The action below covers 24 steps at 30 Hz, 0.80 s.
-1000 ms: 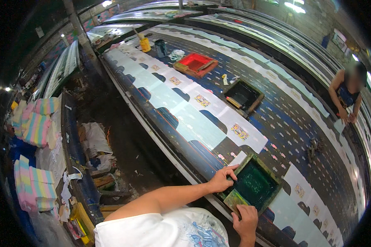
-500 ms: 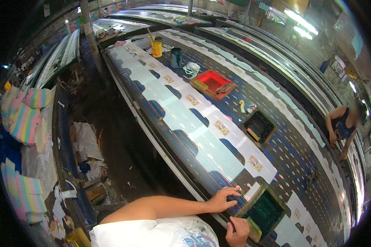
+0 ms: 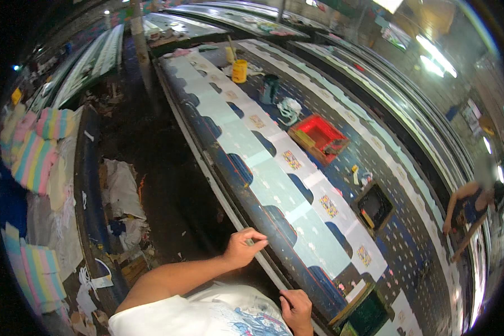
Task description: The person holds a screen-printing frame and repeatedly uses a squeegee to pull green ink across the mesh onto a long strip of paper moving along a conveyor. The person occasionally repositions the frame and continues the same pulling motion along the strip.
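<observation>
On a long worktop (image 3: 247,197), left to right: a yellow bucket (image 3: 239,73), contents unclear, above the left hand (image 3: 246,246), its fingers narrowly pinched, perhaps on nothing, I cannot tell; then a dark bucket (image 3: 269,89), contents hidden. The right hand (image 3: 297,311) is loosely curled, any grip unclear, below a red frame (image 3: 315,155), red inside. The green frame (image 3: 353,304), dark green inside, lies right of that hand, not touching; farther back, a black frame (image 3: 386,219).

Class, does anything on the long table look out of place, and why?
Yes: a crumpled whitish cloth lies between the dark container and the red-filled frame, unlike the flat pale pieces in rows. It may be a rag.
</observation>
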{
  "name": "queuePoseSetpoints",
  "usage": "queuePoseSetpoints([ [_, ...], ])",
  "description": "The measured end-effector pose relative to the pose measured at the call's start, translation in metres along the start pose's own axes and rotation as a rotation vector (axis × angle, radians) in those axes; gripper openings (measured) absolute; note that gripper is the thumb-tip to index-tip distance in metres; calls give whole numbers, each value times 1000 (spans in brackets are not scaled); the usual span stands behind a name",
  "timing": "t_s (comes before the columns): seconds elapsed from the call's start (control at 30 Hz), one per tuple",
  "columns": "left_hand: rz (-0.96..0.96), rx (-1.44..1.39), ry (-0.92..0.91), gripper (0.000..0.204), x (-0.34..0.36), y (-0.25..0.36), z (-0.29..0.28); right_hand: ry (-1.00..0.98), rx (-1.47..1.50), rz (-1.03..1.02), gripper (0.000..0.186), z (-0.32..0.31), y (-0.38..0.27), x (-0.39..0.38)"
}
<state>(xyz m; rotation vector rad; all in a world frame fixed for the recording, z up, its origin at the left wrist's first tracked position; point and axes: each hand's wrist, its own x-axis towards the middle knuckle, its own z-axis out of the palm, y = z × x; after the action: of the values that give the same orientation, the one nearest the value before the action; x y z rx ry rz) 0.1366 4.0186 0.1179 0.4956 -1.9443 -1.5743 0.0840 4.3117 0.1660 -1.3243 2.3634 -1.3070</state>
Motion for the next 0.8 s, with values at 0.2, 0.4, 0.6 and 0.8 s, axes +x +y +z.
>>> queuePoseSetpoints([
  [0.2,75,210,118,13,28,1,-86,-24,33,-122,25,28,24,57],
  [0.4,47,194,267,21,156,-28,-145,216,31,12,23,64,15,86],
  [0.6,106,108,216,62,328,-106,-189,473,-193,224,29,122,29,106],
  [0.8,148,213,150,117,511,-163,-209,535,-446,442,34,171,23,135],
])
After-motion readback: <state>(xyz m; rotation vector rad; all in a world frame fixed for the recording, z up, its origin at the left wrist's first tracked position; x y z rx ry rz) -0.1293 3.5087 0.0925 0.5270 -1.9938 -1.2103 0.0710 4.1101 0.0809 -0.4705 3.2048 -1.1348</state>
